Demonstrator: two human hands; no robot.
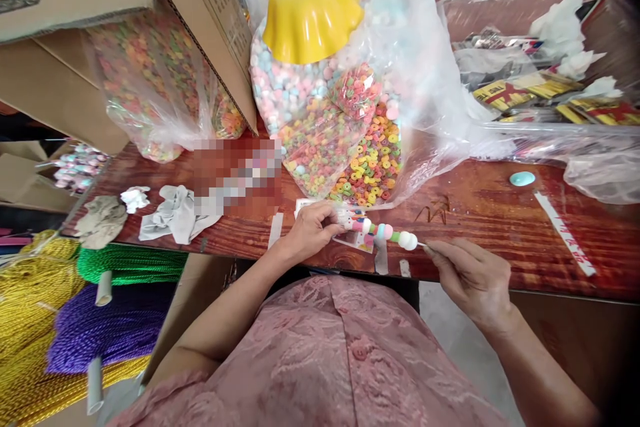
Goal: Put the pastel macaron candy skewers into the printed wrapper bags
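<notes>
A skewer of candies lies level across the front of the table, threaded with white, pink, blue and green pieces. My left hand pinches its left end, where clear wrapping with a coloured print shows. At the other end, the bare stick tip is between the thumb and fingers of my right hand. Behind the skewer, an open plastic bag holds colourful ring candies and pastel round candies. A small printed card lies under the skewer.
A yellow fluted bowl sits upside down on the bag. Cardboard box at left holds bagged rings. Clear tray with packets stands at right. Crumpled cloths, a blue-green oval and tape strip lie on the table.
</notes>
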